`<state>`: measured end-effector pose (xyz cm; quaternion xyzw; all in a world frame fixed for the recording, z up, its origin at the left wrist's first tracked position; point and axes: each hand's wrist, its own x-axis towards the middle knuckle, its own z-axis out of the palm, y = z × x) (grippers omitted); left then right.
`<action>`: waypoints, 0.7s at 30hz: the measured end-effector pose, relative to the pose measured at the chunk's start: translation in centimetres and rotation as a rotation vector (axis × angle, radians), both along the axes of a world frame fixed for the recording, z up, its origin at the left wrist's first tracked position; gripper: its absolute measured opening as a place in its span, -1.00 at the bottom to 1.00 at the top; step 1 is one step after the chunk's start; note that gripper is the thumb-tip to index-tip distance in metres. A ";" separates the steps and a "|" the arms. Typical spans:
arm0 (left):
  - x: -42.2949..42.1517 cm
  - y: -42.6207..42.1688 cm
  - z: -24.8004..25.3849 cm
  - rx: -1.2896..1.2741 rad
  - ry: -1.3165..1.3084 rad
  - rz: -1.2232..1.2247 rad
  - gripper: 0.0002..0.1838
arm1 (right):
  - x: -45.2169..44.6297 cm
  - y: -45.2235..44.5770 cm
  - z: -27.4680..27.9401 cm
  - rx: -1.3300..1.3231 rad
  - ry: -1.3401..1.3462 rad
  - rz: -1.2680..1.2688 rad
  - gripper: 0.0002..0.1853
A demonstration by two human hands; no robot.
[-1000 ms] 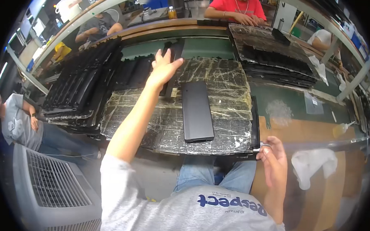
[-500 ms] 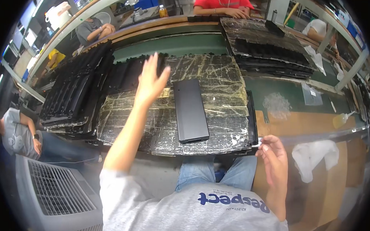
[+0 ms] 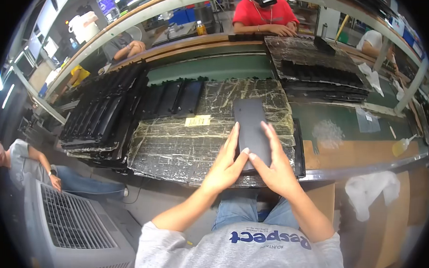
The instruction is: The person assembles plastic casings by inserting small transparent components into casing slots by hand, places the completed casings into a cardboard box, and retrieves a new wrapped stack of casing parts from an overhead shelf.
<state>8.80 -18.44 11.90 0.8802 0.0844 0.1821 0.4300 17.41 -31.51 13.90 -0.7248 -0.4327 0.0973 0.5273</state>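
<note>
Both L hand & R hand now grip blk case sides: L back from far left, R from near right. Case prob. steadied.

A person in grey is beside a vented unit at the left; a water bottle and a white jug stand at the upper shelf; across the desk is a person in red; to the right lie a clear bag, a clear heap and a tilted squeeze bottle; a white cloth shows against brown cardboard.
</note>
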 end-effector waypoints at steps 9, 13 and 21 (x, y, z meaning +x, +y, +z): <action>1.5 -4.2 2.0 -1.207 -0.521 0.061 -0.38 | -0.4 -2.7 0.0 0.581 0.610 0.292 -0.40; 2.5 -4.3 1.7 -1.552 -0.579 -0.127 -0.45 | 0.6 -4.4 -0.3 0.346 0.093 0.090 -0.50; 2.6 -4.6 1.5 -1.624 -0.597 -0.500 -0.47 | 10.2 -10.7 -6.2 0.230 -0.169 -0.807 -0.77</action>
